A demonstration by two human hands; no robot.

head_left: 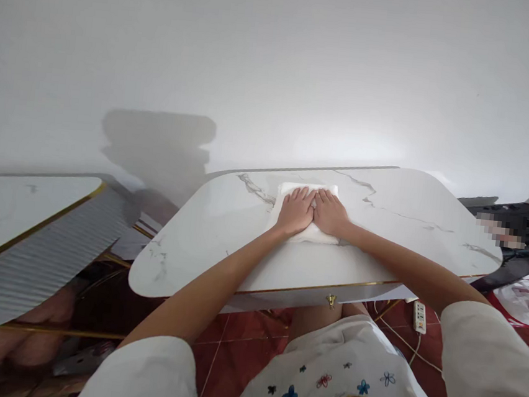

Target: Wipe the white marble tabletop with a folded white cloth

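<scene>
White cloth [308, 233], roughly rectangular, lying flat

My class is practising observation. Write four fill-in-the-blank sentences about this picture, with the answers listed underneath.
1. The left hand and right hand both rest on a white ____.
2. The trim along the front edge of the table beneath them is ____ in colour.
3. The tiled floor is ____ in colour.
4. The person's pale garment is printed with small blue, red and black ____.

Missing words: cloth; gold; red; flowers.
</scene>
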